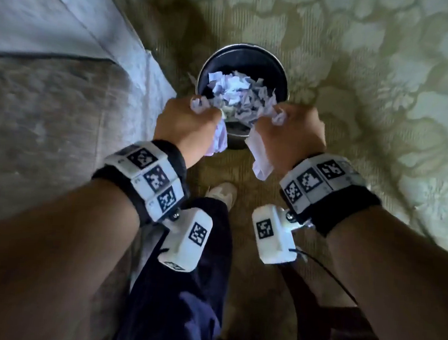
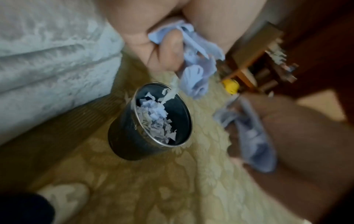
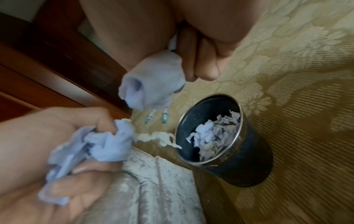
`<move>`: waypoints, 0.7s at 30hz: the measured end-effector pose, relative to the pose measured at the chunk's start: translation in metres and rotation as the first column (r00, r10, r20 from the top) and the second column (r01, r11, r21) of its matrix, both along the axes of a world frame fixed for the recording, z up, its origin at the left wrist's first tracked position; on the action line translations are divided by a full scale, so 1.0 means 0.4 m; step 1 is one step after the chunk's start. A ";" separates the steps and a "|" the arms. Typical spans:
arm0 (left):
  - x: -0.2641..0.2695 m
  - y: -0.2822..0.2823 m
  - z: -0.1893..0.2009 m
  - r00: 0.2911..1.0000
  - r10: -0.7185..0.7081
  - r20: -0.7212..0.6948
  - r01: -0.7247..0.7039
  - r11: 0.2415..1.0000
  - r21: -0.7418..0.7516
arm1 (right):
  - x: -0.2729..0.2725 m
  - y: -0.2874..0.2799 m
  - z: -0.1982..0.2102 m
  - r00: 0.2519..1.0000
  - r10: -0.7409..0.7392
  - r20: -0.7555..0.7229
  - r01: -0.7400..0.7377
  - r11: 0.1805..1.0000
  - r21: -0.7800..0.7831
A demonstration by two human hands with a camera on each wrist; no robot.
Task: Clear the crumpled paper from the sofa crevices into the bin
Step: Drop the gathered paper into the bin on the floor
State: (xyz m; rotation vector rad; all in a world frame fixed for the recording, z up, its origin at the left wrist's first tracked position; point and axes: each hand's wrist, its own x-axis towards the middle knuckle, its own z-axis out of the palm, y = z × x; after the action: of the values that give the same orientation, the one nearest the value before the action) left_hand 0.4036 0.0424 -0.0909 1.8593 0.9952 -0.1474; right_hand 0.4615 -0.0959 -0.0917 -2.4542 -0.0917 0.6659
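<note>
A dark round bin stands on the carpet, partly filled with crumpled pale-blue paper. Both hands hover just above its near rim. My left hand grips a wad of crumpled paper, which hangs below the fist. My right hand grips another wad. In the left wrist view the left hand's paper hangs above the bin, and a pale twisted strip trails from it over the rim. In the right wrist view the right hand's wad hangs left of the bin.
The grey sofa runs along the left, its corner close to the bin. Patterned beige carpet surrounds the bin. Dark wooden furniture and a small yellow object lie beyond. My leg and light shoe are below the hands.
</note>
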 end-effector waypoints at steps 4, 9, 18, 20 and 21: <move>0.093 0.052 -0.032 0.988 0.091 -0.128 -0.097 0.994 -0.040 | 0.114 0.051 -0.060 0.995 -0.050 -0.092 0.043 0.996 -0.074; 0.160 0.078 -0.047 0.979 0.085 -0.184 -0.103 0.991 -0.091 | 0.204 0.098 -0.090 0.982 -0.110 -0.151 0.090 0.987 -0.133; 0.238 0.089 -0.106 0.979 0.014 -0.204 -0.041 0.991 -0.124 | 0.258 0.127 -0.142 0.944 -0.226 -0.242 0.212 0.974 -0.085; 0.243 0.089 -0.114 0.975 0.010 -0.224 -0.042 0.990 -0.138 | 0.258 0.130 -0.150 0.933 -0.219 -0.286 0.208 0.976 -0.068; 0.246 0.088 -0.116 0.973 0.008 -0.233 -0.042 0.989 -0.143 | 0.259 0.131 -0.153 0.926 -0.216 -0.309 0.208 0.976 -0.059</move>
State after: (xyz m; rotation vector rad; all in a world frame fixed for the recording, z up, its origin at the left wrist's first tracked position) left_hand 0.5021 0.0777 -0.1374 1.7200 1.1346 -0.4201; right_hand 0.5652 -0.0434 -0.1528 -2.3044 0.3059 0.9521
